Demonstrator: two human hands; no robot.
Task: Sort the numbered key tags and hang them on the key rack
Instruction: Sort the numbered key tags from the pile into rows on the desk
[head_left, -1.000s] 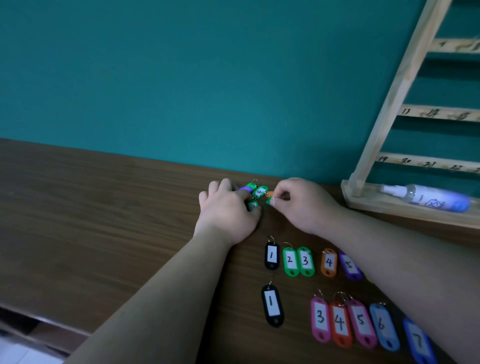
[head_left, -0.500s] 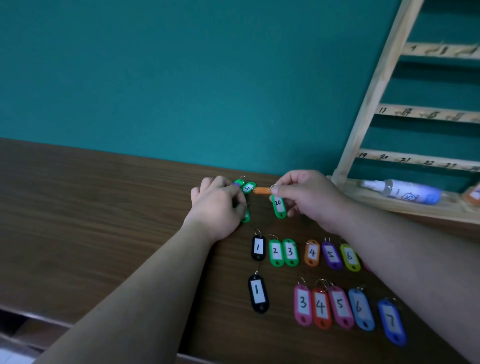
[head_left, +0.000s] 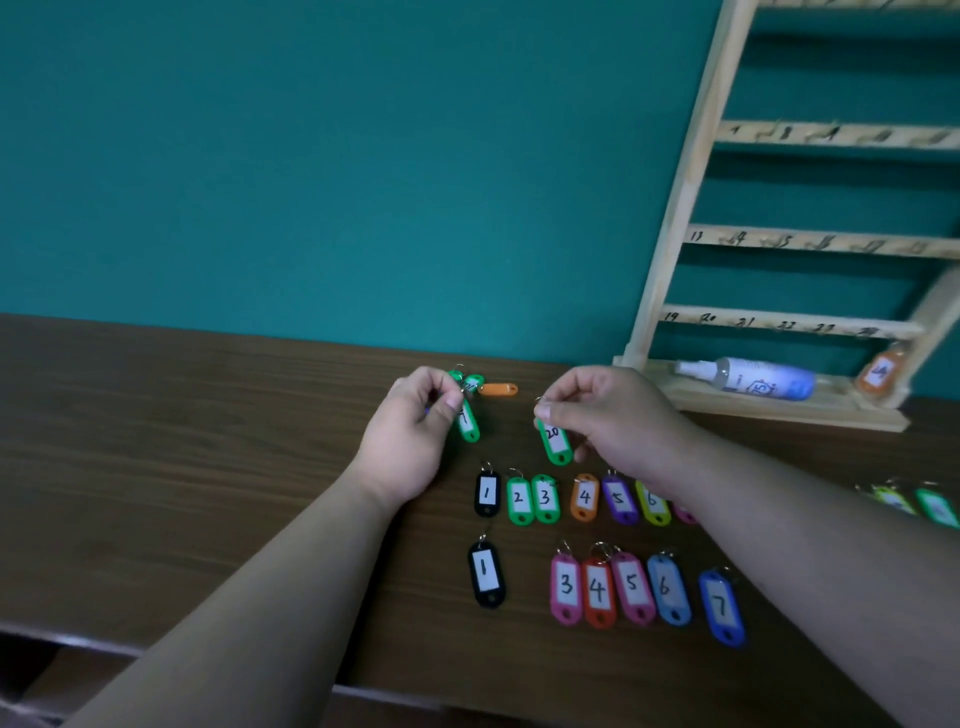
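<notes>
Now the left hand (head_left: 410, 441) curls its fingers (head_left: 449, 402) closely round the ring of a green plastic key tag (head_left: 467, 423), whose number is not readable. The right hand (head_left: 608, 421) pinches the ring of a second green plastic tag (head_left: 555, 441), marked "20", over the dark wooden table (head_left: 156, 441). On the table, the upper row of coloured tags (head_left: 545, 499) reads 1 to 6, and the lower row (head_left: 631, 587) reads 1, 3, 4, 5, 6, 7. The lowest bar of the pale wooden key rack (head_left: 675, 218) begins 19, 20, 21.
</notes>
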